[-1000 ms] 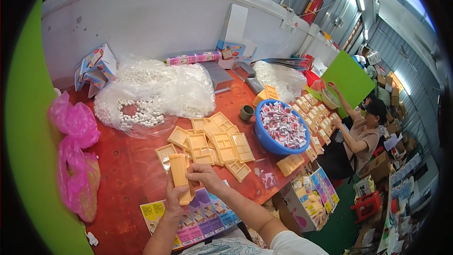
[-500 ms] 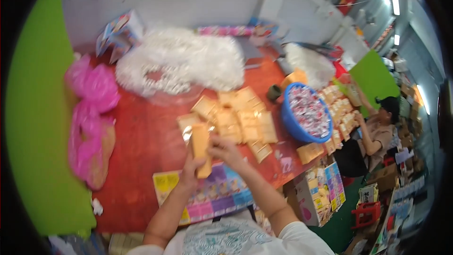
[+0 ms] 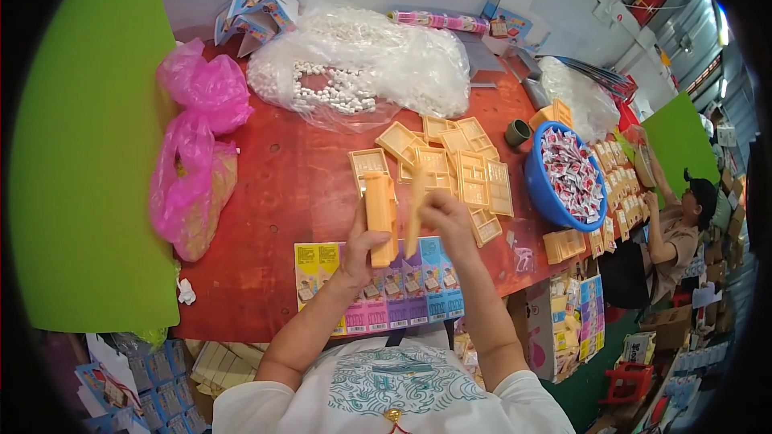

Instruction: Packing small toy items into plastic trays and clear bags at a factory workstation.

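My left hand (image 3: pixel 358 251) is closed around a stack of shallow orange plastic trays (image 3: pixel 378 213), held upright above the table. Just right of it, my right hand (image 3: pixel 450 223) grips a single orange tray (image 3: pixel 416 213), seen edge-on and smeared by motion. A gap separates that tray from the stack. Beyond my hands lies a loose pile of orange compartment trays (image 3: pixel 474 173), some face up and overlapping. Below my hands, a colourful printed sheet (image 3: pixel 402 301) in yellow, pink, purple and blue lies along the near table edge.
Clear bags of small white pieces (image 3: pixel 346 56) lie at the back of the red table (image 3: pixel 265 193). Pink plastic bags (image 3: pixel 181 185) lie left. A blue basin (image 3: pixel 555 209) of small packets and a dark cup (image 3: pixel 517 133) stand right. Another person (image 3: pixel 675 229) sits beyond.
A single tray now stands apart from the stack in my right hand. My view has shifted, so the table appears higher and further right. The printed sheet shows more fully.
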Demonstrator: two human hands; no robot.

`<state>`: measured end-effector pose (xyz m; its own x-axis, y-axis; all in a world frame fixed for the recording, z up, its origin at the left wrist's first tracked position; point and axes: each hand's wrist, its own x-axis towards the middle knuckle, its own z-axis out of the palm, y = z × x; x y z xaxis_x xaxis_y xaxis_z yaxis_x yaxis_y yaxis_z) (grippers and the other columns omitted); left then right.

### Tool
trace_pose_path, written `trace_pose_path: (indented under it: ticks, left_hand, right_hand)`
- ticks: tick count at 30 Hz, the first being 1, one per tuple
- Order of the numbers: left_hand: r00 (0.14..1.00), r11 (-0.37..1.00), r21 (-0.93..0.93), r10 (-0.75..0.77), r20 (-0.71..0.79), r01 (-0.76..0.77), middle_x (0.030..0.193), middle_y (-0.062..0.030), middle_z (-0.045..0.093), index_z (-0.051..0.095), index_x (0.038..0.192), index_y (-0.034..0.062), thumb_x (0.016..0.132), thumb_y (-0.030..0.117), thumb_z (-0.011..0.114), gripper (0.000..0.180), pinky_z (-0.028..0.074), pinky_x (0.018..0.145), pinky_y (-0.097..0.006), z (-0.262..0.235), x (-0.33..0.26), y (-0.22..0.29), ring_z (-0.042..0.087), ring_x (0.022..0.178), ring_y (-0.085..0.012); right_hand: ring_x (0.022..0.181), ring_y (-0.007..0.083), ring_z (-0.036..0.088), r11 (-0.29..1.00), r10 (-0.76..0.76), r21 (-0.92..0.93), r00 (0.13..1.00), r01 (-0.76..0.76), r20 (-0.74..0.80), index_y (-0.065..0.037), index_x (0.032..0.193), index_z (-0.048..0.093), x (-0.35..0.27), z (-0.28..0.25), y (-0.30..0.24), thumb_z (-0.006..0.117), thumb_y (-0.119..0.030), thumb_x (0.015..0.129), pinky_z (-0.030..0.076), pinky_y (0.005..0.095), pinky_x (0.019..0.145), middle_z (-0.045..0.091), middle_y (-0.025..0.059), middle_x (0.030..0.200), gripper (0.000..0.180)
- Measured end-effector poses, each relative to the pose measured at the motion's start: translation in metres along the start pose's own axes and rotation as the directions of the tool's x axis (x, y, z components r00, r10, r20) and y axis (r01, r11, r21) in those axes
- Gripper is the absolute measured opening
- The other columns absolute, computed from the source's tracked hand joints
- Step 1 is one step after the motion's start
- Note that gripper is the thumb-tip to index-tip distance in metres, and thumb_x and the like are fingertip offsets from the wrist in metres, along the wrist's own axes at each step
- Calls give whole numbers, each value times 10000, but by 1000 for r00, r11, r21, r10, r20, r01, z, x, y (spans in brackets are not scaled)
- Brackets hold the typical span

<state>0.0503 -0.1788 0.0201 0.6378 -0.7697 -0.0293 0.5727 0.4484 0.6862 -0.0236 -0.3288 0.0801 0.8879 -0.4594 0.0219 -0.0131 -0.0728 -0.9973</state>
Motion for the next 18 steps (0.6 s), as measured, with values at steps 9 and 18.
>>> trace_pose_path:
  ticks: [9,18]
  left_hand:
    - [991,998,25,55,-119,-53,1232,-80,456,228,1468,116,664,122,583,879,428,917,-299,8,0,4,481,1071,-188]
    - [994,1000,14,21,-106,-20,1233,-99,462,227,1471,120,665,130,588,883,414,983,-334,11,4,13,481,1155,-220]
  right_hand:
    - [726,264,633,405,-358,-905,933,135,-21,6,936,632,43,-28,-8,577,-143,885,476,370,648,618,173,807,166]
    - [602,63,485,989,128,60,982,-137,136,-8,811,618,14,24,15,639,-137,843,394,213,549,545,-21,687,135]
